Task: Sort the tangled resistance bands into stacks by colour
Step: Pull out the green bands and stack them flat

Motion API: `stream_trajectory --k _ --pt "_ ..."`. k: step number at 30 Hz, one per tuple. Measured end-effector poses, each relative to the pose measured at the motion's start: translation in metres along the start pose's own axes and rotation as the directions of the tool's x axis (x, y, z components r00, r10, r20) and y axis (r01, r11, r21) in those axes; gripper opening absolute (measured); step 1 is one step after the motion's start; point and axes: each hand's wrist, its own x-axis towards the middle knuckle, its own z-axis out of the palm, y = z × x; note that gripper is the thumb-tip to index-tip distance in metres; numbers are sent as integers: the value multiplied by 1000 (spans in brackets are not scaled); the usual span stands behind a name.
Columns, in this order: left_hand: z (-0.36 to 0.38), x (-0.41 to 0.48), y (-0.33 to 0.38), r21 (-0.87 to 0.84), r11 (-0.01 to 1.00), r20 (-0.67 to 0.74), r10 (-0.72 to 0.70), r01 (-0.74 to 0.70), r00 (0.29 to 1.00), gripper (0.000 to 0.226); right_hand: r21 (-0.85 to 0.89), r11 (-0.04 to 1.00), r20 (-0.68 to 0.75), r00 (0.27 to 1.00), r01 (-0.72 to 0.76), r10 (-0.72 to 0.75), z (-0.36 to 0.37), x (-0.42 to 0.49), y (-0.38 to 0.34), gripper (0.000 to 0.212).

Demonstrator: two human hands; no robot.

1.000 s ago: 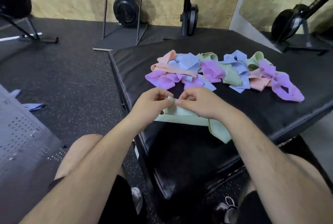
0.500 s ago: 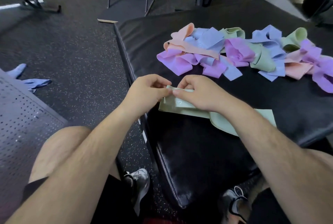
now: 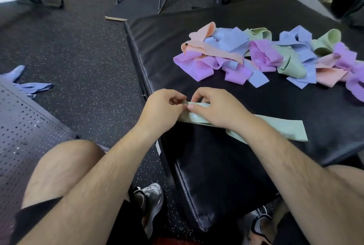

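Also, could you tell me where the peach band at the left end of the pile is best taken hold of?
Pinch the peach band at its raised fold, coming from above on the pile's left side. That fold stands clear on top, while the long strip lies across blue bands and purple bands, probably tangled.

From my remote view, a black padded mat [image 3: 167,47] sits on the speckled rubber floor [image 3: 78,57]. A tangled pile of bands [image 3: 266,55] in peach, blue, purple and green lies on its far side. A pale green band [image 3: 283,128] lies flat near the front edge, apart from the pile. A blue strip [image 3: 35,87] lies on the floor, left.
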Motion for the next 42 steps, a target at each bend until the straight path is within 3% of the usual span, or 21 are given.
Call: stream_trajectory --k 8,15,23,32,35,38,42 --pt "2 1 -6 40 999 -24 8 -7 1000 16 -41 999 -8 1000 -4 4 1 -2 -5 18" --pt "4 -2 -6 96 992 -53 89 -84 995 23 -78 994 91 993 -70 77 -18 -4 -3 8" --pt "9 -3 -10 176 977 4 123 -122 992 18 -254 954 140 970 -161 201 -39 -5 3 32" --pt "11 -8 -9 223 962 10 161 -159 987 17 -287 943 146 965 -169 217 -34 -8 11 31" --pt "12 -13 -9 274 929 -35 267 -248 963 20 -298 942 124 972 -156 200 -31 -10 13 33" --pt "14 -16 -8 379 829 -55 464 -411 884 15 -318 938 94 980 -140 178 -27 -14 13 34" --pt "16 -14 -3 362 752 119 549 -551 827 23 -338 932 67 985 -130 162 -24 -15 14 31"
